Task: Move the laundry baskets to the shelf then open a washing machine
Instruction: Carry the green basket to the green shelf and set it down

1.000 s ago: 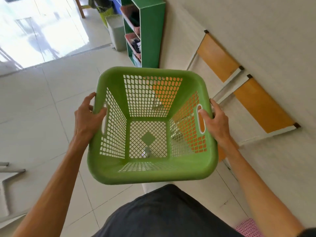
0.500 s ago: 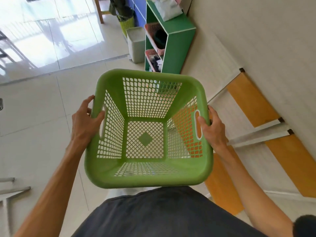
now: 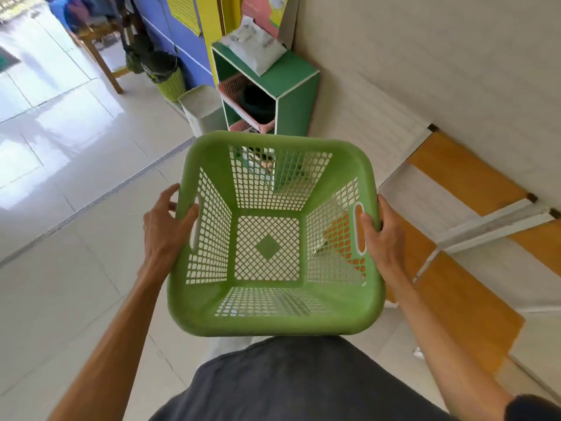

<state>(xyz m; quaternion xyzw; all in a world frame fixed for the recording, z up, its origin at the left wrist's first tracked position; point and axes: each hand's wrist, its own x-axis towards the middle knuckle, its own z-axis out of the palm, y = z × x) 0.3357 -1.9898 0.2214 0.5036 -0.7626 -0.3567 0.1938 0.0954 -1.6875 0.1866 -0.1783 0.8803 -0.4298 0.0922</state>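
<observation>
Gripping the green laundry basket (image 3: 273,317) at mid-frame, the left hand (image 3: 165,226) and the right hand (image 3: 381,235) clamped its side handles. The green shelf (image 3: 293,95) stood at upper centre, beyond the basket.

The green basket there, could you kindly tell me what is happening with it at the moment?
A person carries the empty green perforated plastic laundry basket, the left hand and the right hand each gripping a side handle. It is held above the pale tiled floor, and a green wooden shelf holding pink plastic baskets stands ahead by the wall.
</observation>
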